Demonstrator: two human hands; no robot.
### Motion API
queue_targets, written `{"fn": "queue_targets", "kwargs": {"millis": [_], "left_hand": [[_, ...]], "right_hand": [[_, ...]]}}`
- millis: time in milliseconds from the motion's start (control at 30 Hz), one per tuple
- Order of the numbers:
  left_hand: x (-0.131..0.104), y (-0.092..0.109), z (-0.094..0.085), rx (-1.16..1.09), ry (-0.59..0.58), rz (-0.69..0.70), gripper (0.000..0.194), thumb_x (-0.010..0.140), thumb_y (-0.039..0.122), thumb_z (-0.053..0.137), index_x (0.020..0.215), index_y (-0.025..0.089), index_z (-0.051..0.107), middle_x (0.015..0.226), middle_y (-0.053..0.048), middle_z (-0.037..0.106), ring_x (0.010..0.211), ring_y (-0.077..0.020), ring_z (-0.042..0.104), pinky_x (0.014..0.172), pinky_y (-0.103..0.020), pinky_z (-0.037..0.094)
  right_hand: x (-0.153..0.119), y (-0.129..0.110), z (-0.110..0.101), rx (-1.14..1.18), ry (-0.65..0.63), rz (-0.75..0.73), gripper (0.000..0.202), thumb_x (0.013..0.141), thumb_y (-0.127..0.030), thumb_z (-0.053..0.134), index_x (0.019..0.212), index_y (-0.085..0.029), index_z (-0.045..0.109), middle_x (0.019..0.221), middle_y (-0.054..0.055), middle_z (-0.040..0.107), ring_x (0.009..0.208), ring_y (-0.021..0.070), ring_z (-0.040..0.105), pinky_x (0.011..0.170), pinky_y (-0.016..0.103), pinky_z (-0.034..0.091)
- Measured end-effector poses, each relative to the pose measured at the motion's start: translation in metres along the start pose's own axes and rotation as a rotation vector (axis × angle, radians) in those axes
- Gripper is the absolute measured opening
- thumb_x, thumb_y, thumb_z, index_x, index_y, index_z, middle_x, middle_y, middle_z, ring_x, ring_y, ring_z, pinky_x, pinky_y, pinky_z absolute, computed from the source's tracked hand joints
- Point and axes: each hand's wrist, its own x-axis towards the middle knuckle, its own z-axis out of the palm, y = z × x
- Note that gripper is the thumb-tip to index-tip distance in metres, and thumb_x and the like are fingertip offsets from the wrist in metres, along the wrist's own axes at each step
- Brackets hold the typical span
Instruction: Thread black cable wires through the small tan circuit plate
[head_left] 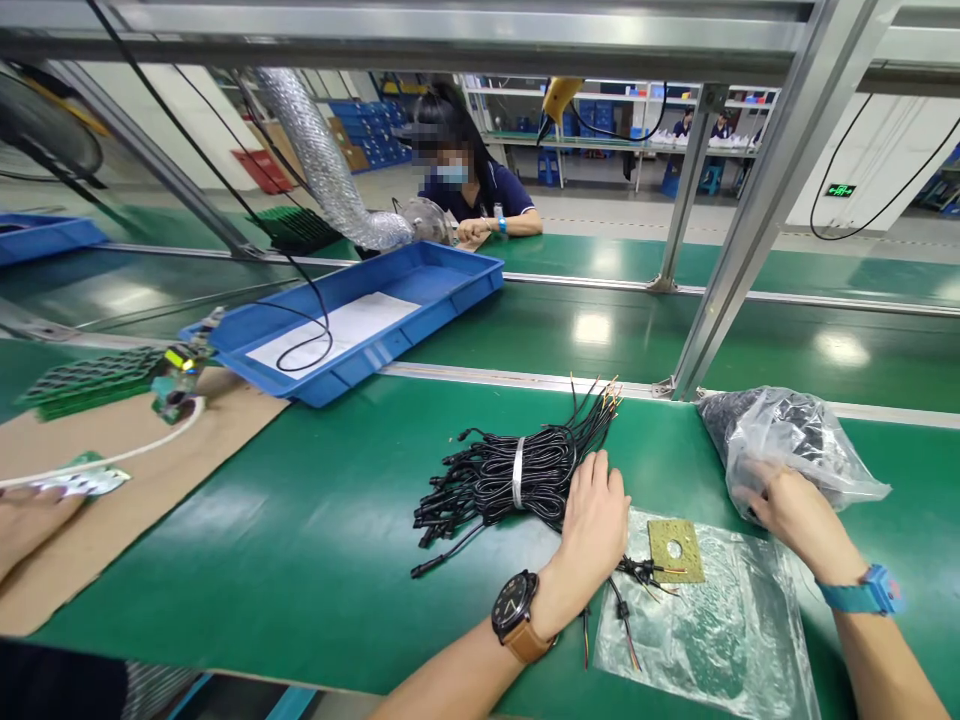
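A bundle of black cables (525, 470), bound with a pale tie, lies on the green work surface, with connectors at its left end and bare wire ends at its upper right. My left hand (596, 510), a watch on its wrist, is closed over the bundle's right side. Below that hand, several cable ends (637, 572) with stripped wires poke out, some over a yellowish square plate with a round hole (686, 540). The plate rests on a flat clear plastic bag (712, 630). My right hand (791, 510) reaches into another clear bag (795, 440) of small dark parts; its fingertips are hidden.
A blue tray (352, 365) holding white paper stands at upper left. Another person's hand (30, 525) is by a circuit board (94, 478) on cardboard at left. A metal post (742, 240) rises behind the bench. A masked person (480, 190) sits across.
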Motion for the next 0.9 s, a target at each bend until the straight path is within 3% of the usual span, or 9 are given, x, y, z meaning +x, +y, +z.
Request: {"fn": "queue_targets", "kwargs": {"millis": [133, 267, 400, 533, 700, 900], "left_hand": [[0.004, 0.006, 0.004, 0.136, -0.026, -0.044, 0.025, 0.089, 0.026, 0.062, 0.108, 0.008, 0.06, 0.135, -0.025, 0.053, 0.126, -0.0395, 0.048, 0.101, -0.053, 0.043], [0.01, 0.009, 0.002, 0.182, -0.055, -0.097, 0.02, 0.091, 0.029, 0.062, 0.099, 0.011, 0.06, 0.122, -0.023, 0.058, 0.105, -0.0342, 0.055, 0.087, -0.047, 0.046], [0.013, 0.007, 0.002, 0.181, -0.077, -0.099, 0.006, 0.093, 0.013, 0.051, 0.093, 0.014, 0.057, 0.095, -0.013, 0.061, 0.09, -0.0283, 0.053, 0.081, -0.042, 0.043], [0.011, 0.002, -0.003, 0.104, -0.086, -0.017, 0.016, 0.093, 0.005, 0.044, 0.096, 0.017, 0.055, 0.091, -0.009, 0.061, 0.086, -0.026, 0.052, 0.079, -0.04, 0.041], [0.007, -0.007, -0.019, -0.207, -0.146, 0.188, 0.016, 0.097, 0.012, 0.046, 0.11, 0.017, 0.054, 0.098, -0.007, 0.061, 0.088, -0.0221, 0.058, 0.077, -0.034, 0.043], [0.0, -0.008, -0.024, -0.371, -0.297, 0.358, 0.007, 0.099, 0.015, 0.05, 0.097, 0.019, 0.055, 0.09, -0.002, 0.062, 0.079, -0.0178, 0.059, 0.071, -0.031, 0.041]], "right_hand": [[-0.002, -0.007, 0.002, -0.105, -0.014, 0.098, 0.019, 0.092, -0.034, 0.057, 0.086, -0.018, 0.065, 0.078, 0.01, 0.071, 0.071, 0.0259, 0.068, 0.062, 0.032, 0.043], [-0.003, -0.01, 0.003, -0.135, -0.007, 0.086, 0.01, 0.09, -0.025, 0.056, 0.09, -0.017, 0.063, 0.084, 0.011, 0.071, 0.076, 0.0269, 0.069, 0.064, 0.032, 0.043], [-0.002, -0.011, 0.001, -0.112, 0.001, 0.071, 0.01, 0.088, -0.02, 0.053, 0.092, -0.016, 0.061, 0.087, 0.013, 0.07, 0.08, 0.0275, 0.069, 0.069, 0.033, 0.045], [-0.001, -0.009, -0.004, -0.066, 0.028, 0.063, 0.011, 0.088, -0.019, 0.048, 0.087, -0.019, 0.059, 0.084, 0.01, 0.07, 0.075, 0.024, 0.067, 0.069, 0.031, 0.045], [0.002, -0.01, -0.005, 0.072, 0.066, 0.037, 0.014, 0.083, -0.017, 0.045, 0.088, -0.018, 0.059, 0.079, 0.008, 0.069, 0.068, 0.0225, 0.065, 0.067, 0.03, 0.045], [-0.001, -0.001, -0.012, 0.142, 0.114, -0.018, 0.02, 0.092, -0.026, 0.044, 0.1, -0.017, 0.061, 0.088, 0.01, 0.067, 0.079, 0.0249, 0.064, 0.073, 0.034, 0.048]]}}
